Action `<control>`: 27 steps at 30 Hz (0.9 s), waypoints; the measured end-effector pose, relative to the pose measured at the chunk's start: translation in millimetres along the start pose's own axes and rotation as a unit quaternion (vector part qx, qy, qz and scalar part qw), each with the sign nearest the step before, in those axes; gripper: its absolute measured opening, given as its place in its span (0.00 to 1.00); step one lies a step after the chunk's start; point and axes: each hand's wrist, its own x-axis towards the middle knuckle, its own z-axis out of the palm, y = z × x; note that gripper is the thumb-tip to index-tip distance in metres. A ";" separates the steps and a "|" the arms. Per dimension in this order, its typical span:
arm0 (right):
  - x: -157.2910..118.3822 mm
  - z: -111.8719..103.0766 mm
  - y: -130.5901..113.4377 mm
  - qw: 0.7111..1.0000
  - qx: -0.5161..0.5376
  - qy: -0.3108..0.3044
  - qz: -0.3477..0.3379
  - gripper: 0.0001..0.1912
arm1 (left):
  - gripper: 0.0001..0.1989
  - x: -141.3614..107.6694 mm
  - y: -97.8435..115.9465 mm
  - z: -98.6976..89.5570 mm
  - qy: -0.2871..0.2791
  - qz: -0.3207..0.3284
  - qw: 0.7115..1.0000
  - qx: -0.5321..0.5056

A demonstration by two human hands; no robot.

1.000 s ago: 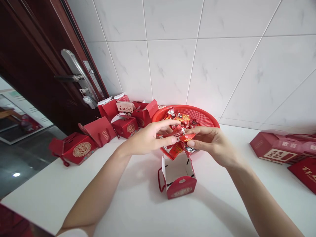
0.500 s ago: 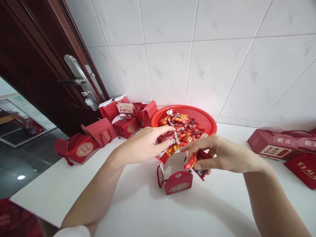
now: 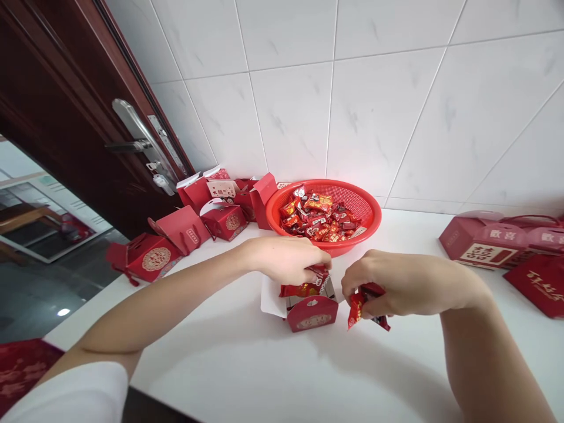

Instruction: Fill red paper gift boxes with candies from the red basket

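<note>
An open red gift box stands on the white table, a pale flap spread out at its left. My left hand is over the box, its fingers closed on red-wrapped candies at the box opening. Just right of the box, my right hand grips a few more wrapped candies, one bright red-orange and one dark red. Behind both hands a red plastic basket holds a heap of wrapped candies.
Several red gift boxes stand at the table's left back. More boxes and a red bag lie at the right. A tiled wall rises behind the table, with a dark door at the left.
My left hand has moved down with its candies to the box opening. My right hand has shifted slightly right, away from the box, still holding candies. The pale flap now lies out at the left.
</note>
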 end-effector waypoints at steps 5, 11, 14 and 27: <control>2.0 1.2 -2.6 0.999 -0.029 -0.012 0.010 0.09 | 0.15 13.6 3.9 5.7 0.005 0.009 0.999 -0.051; 5.0 3.0 -1.5 0.999 -0.027 -0.028 0.002 0.08 | 0.16 22.7 2.1 21.7 -0.053 -0.003 0.997 -0.048; 6.7 3.8 -1.8 0.999 -0.035 -0.030 -0.003 0.08 | 0.17 25.8 2.3 27.7 -0.078 -0.002 0.995 -0.054; 4.5 11.1 -6.9 0.997 -0.069 -0.024 0.022 0.08 | 0.18 27.2 12.2 23.9 -0.110 -0.029 0.992 0.054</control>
